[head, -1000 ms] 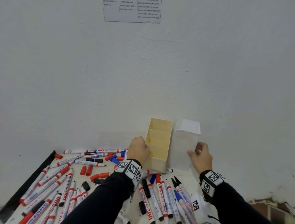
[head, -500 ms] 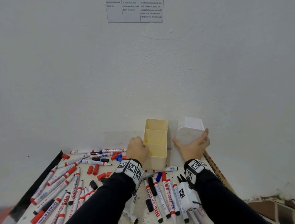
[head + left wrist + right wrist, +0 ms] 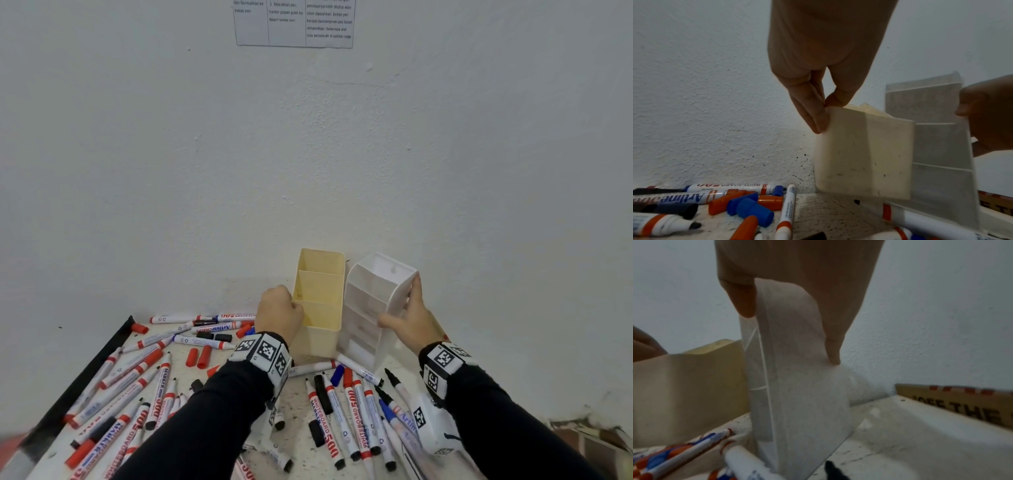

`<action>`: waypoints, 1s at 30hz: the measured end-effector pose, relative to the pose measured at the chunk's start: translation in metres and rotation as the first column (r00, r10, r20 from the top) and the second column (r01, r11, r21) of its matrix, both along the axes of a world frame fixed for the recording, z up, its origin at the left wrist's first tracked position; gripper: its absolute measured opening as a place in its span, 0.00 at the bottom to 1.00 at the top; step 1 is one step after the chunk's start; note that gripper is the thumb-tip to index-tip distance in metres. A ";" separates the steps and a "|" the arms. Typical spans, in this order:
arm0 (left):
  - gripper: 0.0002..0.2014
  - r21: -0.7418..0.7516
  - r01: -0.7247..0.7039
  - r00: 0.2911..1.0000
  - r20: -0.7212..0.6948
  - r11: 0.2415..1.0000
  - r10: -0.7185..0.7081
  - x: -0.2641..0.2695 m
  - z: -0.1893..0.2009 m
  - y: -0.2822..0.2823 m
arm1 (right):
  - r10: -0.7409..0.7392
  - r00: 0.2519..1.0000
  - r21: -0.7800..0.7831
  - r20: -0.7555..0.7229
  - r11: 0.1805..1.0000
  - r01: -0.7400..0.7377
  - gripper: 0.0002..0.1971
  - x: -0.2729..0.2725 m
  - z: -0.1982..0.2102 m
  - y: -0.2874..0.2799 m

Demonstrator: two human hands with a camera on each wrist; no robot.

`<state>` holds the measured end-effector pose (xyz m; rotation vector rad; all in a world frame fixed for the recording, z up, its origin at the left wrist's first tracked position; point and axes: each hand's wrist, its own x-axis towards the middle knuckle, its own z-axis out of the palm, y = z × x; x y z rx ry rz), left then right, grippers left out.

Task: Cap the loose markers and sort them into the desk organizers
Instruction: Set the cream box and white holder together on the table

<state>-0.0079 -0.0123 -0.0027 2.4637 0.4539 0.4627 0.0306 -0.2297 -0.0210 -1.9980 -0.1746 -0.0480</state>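
A cream organizer (image 3: 320, 301) with three empty compartments stands against the wall. My left hand (image 3: 279, 317) pinches its left rim, thumb inside and fingers outside, as the left wrist view shows on the cream organizer (image 3: 863, 154). Beside it on the right, a white organizer (image 3: 371, 301) leans tilted. My right hand (image 3: 409, 317) grips its right wall, thumb on the front and fingers along the side; in the right wrist view the white organizer (image 3: 797, 386) fills the middle. Many loose markers (image 3: 346, 414) and caps (image 3: 200, 356) in red, blue and black lie on the table.
The white wall rises right behind the organizers. A black strip (image 3: 85, 377) edges the table on the left. A cardboard box (image 3: 962, 400) lies at the right, past the white organizer. Caps (image 3: 750, 207) and markers crowd the table left of the cream organizer.
The white organizer went from lying with its back toward me to tilted with its compartments showing, close against the cream one. My right hand shifted to its right wall. The left hand stayed.
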 end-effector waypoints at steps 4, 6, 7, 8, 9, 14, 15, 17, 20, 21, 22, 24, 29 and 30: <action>0.03 -0.039 0.017 0.999 0.027 0.999 -0.016 0.003 0.002 -0.011 | -0.093 0.996 0.011 0.009 0.996 0.093 0.58 0.005 0.002 -0.014; 0.03 -0.068 0.026 0.999 0.046 0.997 -0.023 0.007 0.001 -0.022 | -0.146 0.989 0.079 0.034 0.987 0.143 0.46 0.009 0.004 -0.024; 0.03 -0.082 0.032 0.998 0.052 0.996 -0.028 0.009 -0.001 -0.029 | -0.182 0.981 0.084 0.065 0.981 0.177 0.37 0.010 0.006 -0.030; 0.04 -0.094 0.037 0.998 0.054 0.995 -0.032 0.011 -0.002 -0.035 | -0.234 0.968 0.071 0.094 0.971 0.228 0.32 0.011 0.009 -0.035; 0.04 -0.103 0.042 0.998 0.054 0.994 -0.036 0.014 -0.004 -0.042 | -0.295 0.947 0.058 0.129 0.955 0.290 0.29 0.011 0.011 -0.041; 0.03 -0.155 0.054 0.998 0.030 0.986 -0.050 0.023 -0.017 -0.071 | -0.458 0.879 0.046 0.134 0.889 0.456 0.24 0.014 0.010 -0.058; 0.03 -0.164 0.056 0.998 0.025 0.985 -0.052 0.024 -0.019 -0.075 | -0.449 0.885 0.039 0.124 0.893 0.448 0.24 0.013 0.008 -0.059; 0.03 -0.179 0.067 0.998 0.024 0.982 -0.063 0.027 -0.020 -0.082 | -0.422 0.899 0.007 0.116 0.906 0.424 0.24 0.012 0.006 -0.060; 0.03 -0.187 0.100 0.995 0.017 0.977 -0.099 0.030 -0.022 -0.094 | -0.418 0.905 -0.025 0.082 0.907 0.421 0.25 0.010 0.002 -0.060; 0.03 -0.183 0.110 0.994 0.004 0.977 -0.111 0.030 -0.024 -0.097 | -0.429 0.900 -0.031 0.077 0.901 0.433 0.25 0.010 0.001 -0.060; 0.03 -0.174 0.118 0.992 -0.011 0.978 -0.122 0.030 -0.026 -0.098 | -0.440 0.895 -0.035 0.079 0.896 0.443 0.25 0.009 -0.001 -0.060; 0.03 -0.165 0.124 0.990 -0.045 0.978 -0.133 0.030 -0.032 -0.099 | -0.438 0.894 -0.041 0.093 0.896 0.443 0.26 0.008 -0.002 -0.061; 0.03 -0.200 0.109 0.988 -0.090 0.974 -0.129 0.029 -0.037 -0.097 | -0.374 0.925 0.016 0.066 0.927 0.374 0.27 0.005 0.003 -0.062; 0.03 -0.199 0.105 0.987 -0.103 0.974 -0.127 0.030 -0.036 -0.097 | -0.376 0.924 0.023 0.066 0.927 0.375 0.27 0.006 0.003 -0.061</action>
